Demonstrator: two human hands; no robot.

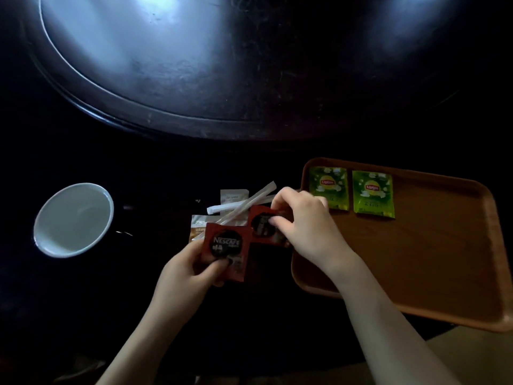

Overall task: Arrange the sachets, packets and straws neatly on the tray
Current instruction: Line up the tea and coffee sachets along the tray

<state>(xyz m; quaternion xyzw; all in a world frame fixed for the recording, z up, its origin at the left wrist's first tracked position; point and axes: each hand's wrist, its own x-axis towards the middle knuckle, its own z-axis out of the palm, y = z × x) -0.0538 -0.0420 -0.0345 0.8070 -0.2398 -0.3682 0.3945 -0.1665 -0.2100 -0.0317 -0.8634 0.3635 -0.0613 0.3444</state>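
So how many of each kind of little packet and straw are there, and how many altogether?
Green Lipton tea packets: 2, both on the tray
Red Nescafe sachets: 2, one in the left hand, one under the right hand
Pale sachets: 2
Wrapped straws: 2
White cup: 1
Total: 9
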